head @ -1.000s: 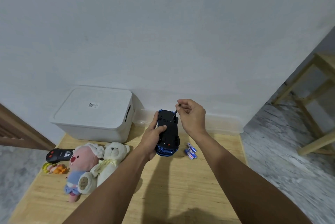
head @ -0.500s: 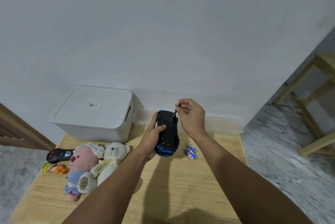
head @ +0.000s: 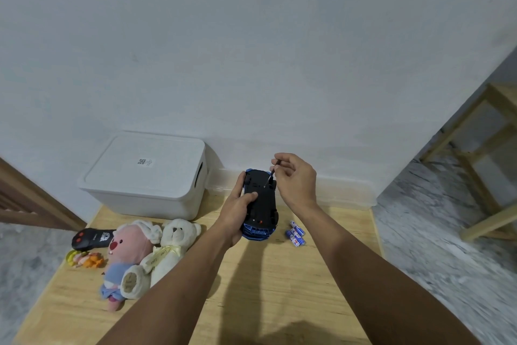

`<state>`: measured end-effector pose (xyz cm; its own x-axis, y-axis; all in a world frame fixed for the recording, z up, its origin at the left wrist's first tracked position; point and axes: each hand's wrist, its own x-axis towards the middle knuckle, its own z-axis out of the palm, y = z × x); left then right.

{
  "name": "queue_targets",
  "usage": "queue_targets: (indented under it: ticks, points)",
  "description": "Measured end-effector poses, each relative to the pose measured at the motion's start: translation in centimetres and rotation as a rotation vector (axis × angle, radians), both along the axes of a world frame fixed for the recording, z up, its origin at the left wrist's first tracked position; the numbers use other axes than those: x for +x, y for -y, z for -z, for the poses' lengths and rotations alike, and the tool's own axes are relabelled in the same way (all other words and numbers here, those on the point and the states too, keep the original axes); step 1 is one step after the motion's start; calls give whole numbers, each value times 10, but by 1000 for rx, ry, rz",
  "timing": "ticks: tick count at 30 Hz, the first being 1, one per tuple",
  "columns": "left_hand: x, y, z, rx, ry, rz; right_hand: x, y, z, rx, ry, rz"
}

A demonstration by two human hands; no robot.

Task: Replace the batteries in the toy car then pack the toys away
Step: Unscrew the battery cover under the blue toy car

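Note:
The blue toy car (head: 261, 205) is turned belly-up above the wooden table, showing its black underside. My left hand (head: 239, 206) grips it along its left side, thumb on the chassis. My right hand (head: 293, 179) pinches a small screwdriver (head: 270, 175) whose tip touches the underside near the far end of the car. Several blue batteries (head: 296, 232) lie on the table just right of the car.
A closed white storage box (head: 145, 177) stands at the back left against the wall. A pink plush (head: 126, 255), a cream teddy bear (head: 170, 246), a black remote (head: 91, 238) and a small orange-yellow toy (head: 85, 258) lie at the left. A wooden stool (head: 481, 160) stands on the floor at the right.
Almost nothing has moved: the car stays in my left hand, and my right hand with the screwdriver has shifted only slightly at the same spot.

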<state>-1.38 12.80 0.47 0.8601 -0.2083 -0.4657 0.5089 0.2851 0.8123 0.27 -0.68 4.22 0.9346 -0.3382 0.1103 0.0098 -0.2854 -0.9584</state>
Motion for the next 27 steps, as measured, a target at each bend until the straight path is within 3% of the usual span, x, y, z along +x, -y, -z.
queue_targets:
  ticks: [11, 13, 20, 27]
  points:
    - [-1, 0, -1, 7, 0, 3, 2, 3, -4, 47, 47, 46]
    - [0, -1, -2, 28, 6, 4, 3, 5, -4, -32, 27, 32]
    - [-4, 0, -2, 176, 75, 53, 1, 12, 11, -622, -278, -312]
    - [-10, 1, -6, 289, 140, 78, -10, 2, 20, -732, -268, -265]
